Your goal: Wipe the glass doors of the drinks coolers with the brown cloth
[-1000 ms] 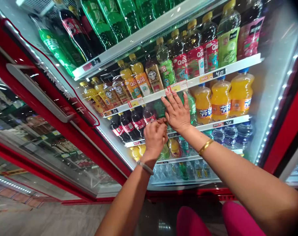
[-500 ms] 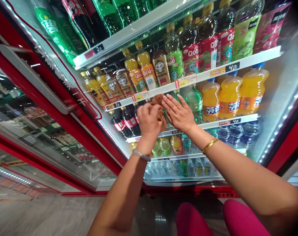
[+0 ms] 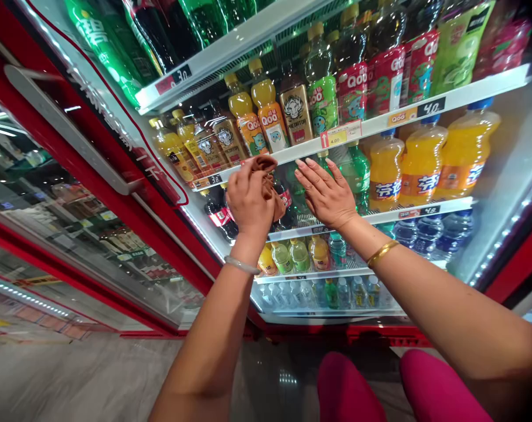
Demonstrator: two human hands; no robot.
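A crumpled brown cloth (image 3: 270, 190) is gripped in my left hand (image 3: 249, 199), which is at the front edge of a white shelf (image 3: 287, 153). The cloth's upper part covers a stretch of that edge and the price label there. My right hand (image 3: 325, 193) is open, fingers stretched out and palm turned away, just below the same edge. Beside its fingertips is a yellow price tag (image 3: 335, 140). Green bottles (image 3: 360, 173) stand behind my right hand, and dark cola bottles (image 3: 217, 214) are partly hidden behind my left.
Juice bottles (image 3: 268, 114) line the shelf above my hands. Large orange soda bottles (image 3: 386, 170) stand to the right. Lower shelves hold small bottles (image 3: 299, 255) and water bottles. At the left is a red-framed cooler door with a long handle (image 3: 68, 129).
My left hand has moved left along the shelf edge with the cloth, away from my right hand. The right hand remains stretched out. The view has shifted slightly.
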